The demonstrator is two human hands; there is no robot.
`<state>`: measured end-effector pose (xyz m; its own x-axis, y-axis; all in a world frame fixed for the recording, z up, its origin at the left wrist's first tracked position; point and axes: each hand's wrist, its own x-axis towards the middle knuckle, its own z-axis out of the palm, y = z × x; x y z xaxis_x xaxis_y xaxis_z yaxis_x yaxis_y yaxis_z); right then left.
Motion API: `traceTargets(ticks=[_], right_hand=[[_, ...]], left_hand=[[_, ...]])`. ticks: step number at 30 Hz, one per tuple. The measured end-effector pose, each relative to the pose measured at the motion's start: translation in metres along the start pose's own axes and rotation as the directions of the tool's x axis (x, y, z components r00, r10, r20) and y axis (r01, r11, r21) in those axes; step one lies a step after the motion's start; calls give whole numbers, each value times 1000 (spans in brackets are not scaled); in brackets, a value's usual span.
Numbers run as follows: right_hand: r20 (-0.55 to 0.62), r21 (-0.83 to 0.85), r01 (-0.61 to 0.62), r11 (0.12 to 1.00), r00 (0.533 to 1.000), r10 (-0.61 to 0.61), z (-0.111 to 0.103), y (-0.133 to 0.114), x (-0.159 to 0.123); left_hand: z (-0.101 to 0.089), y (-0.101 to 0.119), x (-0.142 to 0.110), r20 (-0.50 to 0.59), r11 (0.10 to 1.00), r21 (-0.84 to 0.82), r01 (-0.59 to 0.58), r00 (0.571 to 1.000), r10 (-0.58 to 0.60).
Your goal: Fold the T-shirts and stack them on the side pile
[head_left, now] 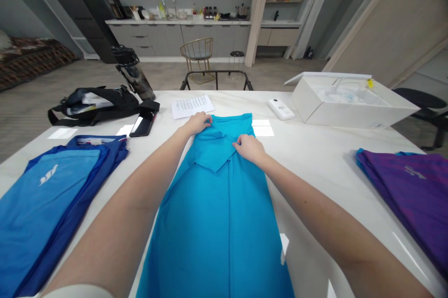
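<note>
A turquoise shirt [206, 223] lies lengthwise on the white table, its sides folded in toward a seam down the middle. At its far left edge, my left hand [198, 123] is closed with the fingertips on the cloth near the collar end. My right hand [250, 148] pinches the fabric by a folded-over sleeve [214, 155], whose hem points toward me. Some fingertips of both hands are hidden by the cloth or the hands themselves.
Folded blue shirts [59, 181] lie at the left, folded purple ones [406, 181] at the right. Along the far side are a black bag [101, 110], phone [143, 124], bottle [135, 74], printed paper [192, 107], white device [281, 109] and open white box [346, 114].
</note>
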<state>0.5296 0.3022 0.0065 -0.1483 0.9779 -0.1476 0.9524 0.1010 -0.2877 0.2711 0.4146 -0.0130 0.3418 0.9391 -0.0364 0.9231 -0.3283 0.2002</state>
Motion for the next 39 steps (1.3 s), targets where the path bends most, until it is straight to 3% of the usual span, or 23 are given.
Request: traceTargets(ticks=[4,9,14,17,21,25,27,30,32,34,37,39], right_hand=[[-39,64,-5,998,999,8,-14,5,-6],[-145,308,-30,951,986,79,-54,23,-10],[-285,505,14,863,947,151,-79,39,21],[-315,525,0,851,929,194,-68,46,55],[-282,345,-149,927,925,254,-36,50,84],[-230,228,-217,949,935,269,-16,51,79],[-216,206,-213,955,942,256,-13,51,70],[-187,195,-173,965,960,210,-13,55,60],[-180,198,-130,972,970,166,-13,58,58],[-225,227,-85,970,965,137,-14,61,59],[-362,270,-57,961,919,156,-14,64,61],[-367,266,-95,959,911,191,-11,65,61]], left_hand=[[-6,-4,-10,-84,996,33,77,994,-74],[-30,0,-21,-228,994,28,104,969,-95],[-53,22,-12,-306,982,-7,189,934,-182],[-44,32,-3,-266,958,6,287,924,-275],[-18,42,-3,-263,936,-22,352,901,-346],[-2,52,-18,-334,983,23,181,928,-163],[2,56,-26,-270,994,63,90,960,-69],[8,58,-35,-177,993,90,73,983,-56],[11,59,-40,-188,990,95,101,979,-82],[11,61,-45,-266,988,92,120,960,-92],[12,66,-54,-374,993,86,83,927,-46],[15,68,-62,-369,995,92,47,930,-10]])
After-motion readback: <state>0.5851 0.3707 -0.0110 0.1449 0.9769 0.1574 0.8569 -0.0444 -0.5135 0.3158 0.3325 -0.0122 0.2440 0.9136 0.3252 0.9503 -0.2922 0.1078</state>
